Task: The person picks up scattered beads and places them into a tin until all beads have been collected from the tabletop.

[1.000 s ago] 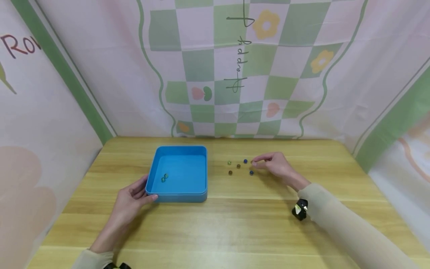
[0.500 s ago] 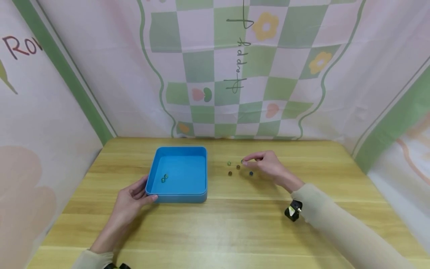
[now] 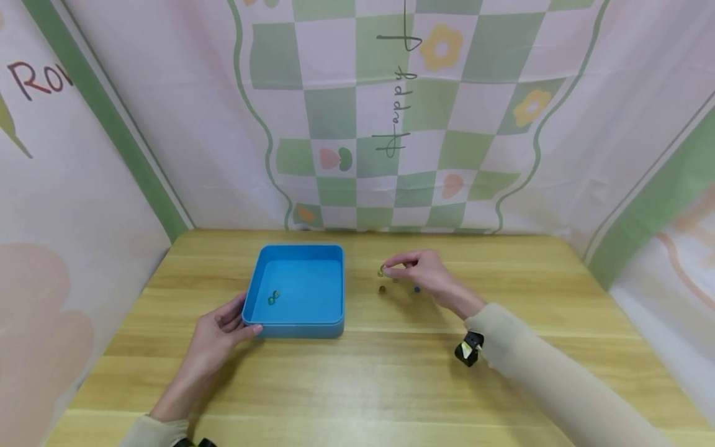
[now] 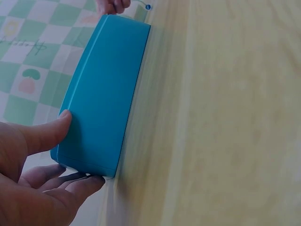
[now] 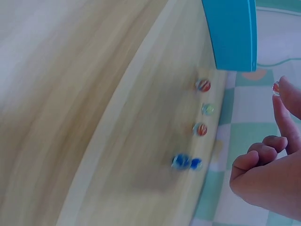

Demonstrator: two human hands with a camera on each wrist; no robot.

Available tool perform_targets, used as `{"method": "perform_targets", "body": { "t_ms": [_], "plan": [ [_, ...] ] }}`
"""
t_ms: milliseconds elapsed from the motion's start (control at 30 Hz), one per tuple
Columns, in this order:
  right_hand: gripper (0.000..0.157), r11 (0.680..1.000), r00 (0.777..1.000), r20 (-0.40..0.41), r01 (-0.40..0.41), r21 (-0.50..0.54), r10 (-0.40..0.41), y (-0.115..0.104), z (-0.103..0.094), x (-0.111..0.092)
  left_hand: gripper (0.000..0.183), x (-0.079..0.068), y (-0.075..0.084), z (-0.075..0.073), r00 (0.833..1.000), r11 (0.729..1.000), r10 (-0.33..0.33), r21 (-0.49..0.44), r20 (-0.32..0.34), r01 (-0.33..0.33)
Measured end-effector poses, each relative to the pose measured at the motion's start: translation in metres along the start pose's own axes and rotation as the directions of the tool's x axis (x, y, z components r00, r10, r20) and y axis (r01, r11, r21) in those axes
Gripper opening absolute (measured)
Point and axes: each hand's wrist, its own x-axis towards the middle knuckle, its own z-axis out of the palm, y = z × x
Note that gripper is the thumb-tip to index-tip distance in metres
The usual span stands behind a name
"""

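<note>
My left hand (image 3: 211, 335) grips the near left corner of a blue square box (image 3: 304, 329); its thumb (image 4: 51, 134) lies on the front wall and the other fingers on the side. Two greenish glass marbles (image 3: 272, 300) lie inside the box. To the right of the box, my right hand (image 3: 430, 276) pinches a clear marble with an orange-red streak (image 5: 276, 88) between thumb and index finger, above the tabletop. Below it on the table are a green marble (image 5: 208, 109), two red-streaked marbles (image 5: 203, 85) and two blue marbles (image 5: 181, 161), partly hidden by the hand in the head view.
The wooden table (image 3: 335, 391) ends at the back against a checked fabric curtain (image 3: 385, 112), with more fabric along both sides. A black wrist device (image 3: 469, 349) hangs under the right sleeve (image 3: 536, 354).
My right hand has moved left over the loose marbles toward the box, carrying the pinched marble. The left hand and the box have stayed in place.
</note>
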Motion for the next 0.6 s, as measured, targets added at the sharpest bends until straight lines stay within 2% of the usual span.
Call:
{"method": "perform_targets", "body": {
  "t_ms": [433,600],
  "plan": [
    [0.029,0.996,0.998,0.042,0.043,0.074,-0.046,-0.022,0.029,0.008,0.079,0.0,-0.001,-0.001,1.0,1.0,-0.001,0.016,-0.005,0.002],
    [0.025,0.997,0.998,0.045,0.046,0.065,-0.049,-0.029,0.04,0.009,0.079,0.0,-0.001,-0.001,1.0,1.0,0.002,0.018,-0.003,-0.002]
  ]
}}
